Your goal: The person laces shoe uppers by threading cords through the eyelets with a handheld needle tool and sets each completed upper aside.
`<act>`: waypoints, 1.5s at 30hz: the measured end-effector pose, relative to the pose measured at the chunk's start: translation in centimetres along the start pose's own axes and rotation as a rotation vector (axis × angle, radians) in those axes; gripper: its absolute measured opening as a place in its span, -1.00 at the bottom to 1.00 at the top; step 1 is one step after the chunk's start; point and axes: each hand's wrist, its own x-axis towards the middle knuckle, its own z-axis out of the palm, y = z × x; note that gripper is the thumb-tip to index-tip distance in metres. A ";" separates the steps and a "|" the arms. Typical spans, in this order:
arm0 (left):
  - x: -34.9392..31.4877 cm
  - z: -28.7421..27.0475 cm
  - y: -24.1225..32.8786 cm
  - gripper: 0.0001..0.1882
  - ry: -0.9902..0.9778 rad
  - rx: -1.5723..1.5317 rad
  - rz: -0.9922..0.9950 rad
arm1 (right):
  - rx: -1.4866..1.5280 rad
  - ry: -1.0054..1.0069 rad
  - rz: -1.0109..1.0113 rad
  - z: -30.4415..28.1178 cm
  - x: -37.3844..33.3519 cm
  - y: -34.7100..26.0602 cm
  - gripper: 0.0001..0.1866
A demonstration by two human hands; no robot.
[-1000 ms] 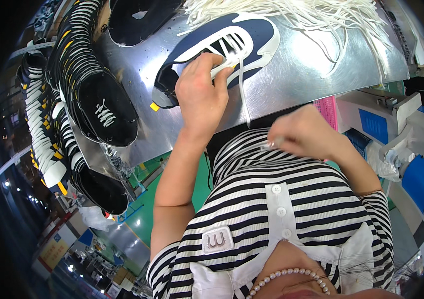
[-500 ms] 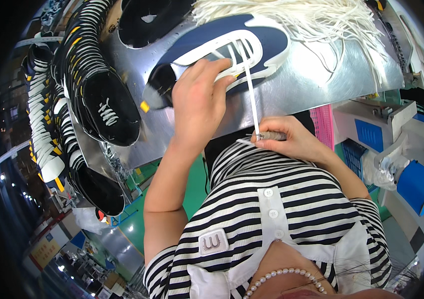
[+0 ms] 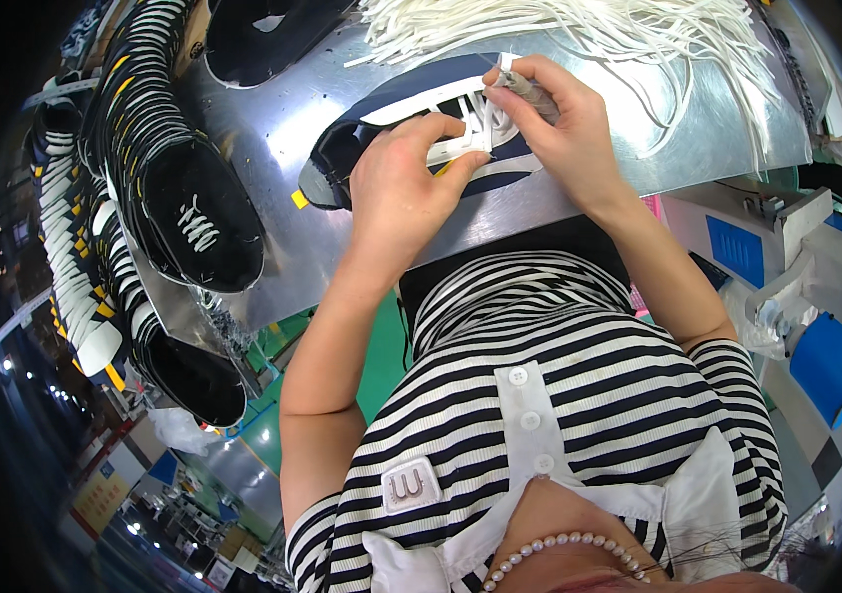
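Observation:
A dark blue shoe upper (image 3: 409, 89) with white eyelet strips lies on the metal table, its heel end to the left. White lace (image 3: 473, 118) crosses part of its opening. My left hand (image 3: 403, 188) pinches the near eyelet strip between thumb and fingers. In my right hand (image 3: 571, 124) is a thin-tipped hand tool (image 3: 531, 94) with a wrapped, greyish handle. Its tip is at the far eyelet strip, close to the lace. Whether the lace is caught on the tip, I cannot tell. The toe end is partly hidden by my right hand.
A heap of loose white laces (image 3: 559, 30) covers the table's far side. Long nested stacks of black shoe uppers (image 3: 205, 212) stand at the left. Another dark upper (image 3: 267, 40) lies at the far left of the metal table (image 3: 292, 247). Grey-and-blue machinery (image 3: 737, 247) stands at the right.
My right hand has moved from near my waist up to the shoe upper, with the tool still in it. The lace that was drawn taut toward me is now gathered at the upper.

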 end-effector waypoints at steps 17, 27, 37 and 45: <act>0.5 0.6 -0.1 -0.71 0.059 0.160 0.016 | -0.196 -0.172 0.262 -2.3 -5.3 -2.9 -0.81; 0.0 1.2 -1.0 -0.75 -0.005 -0.080 0.099 | -0.157 -0.369 0.431 -3.1 -3.5 -2.6 -0.89; -2.9 1.0 -0.5 -0.86 0.129 0.132 0.305 | -0.229 -0.376 0.152 -2.9 -4.9 -1.3 -0.80; -4.6 1.1 -0.3 -0.85 0.290 0.279 0.518 | -0.499 -0.379 -0.377 -1.7 -3.4 -6.1 -0.74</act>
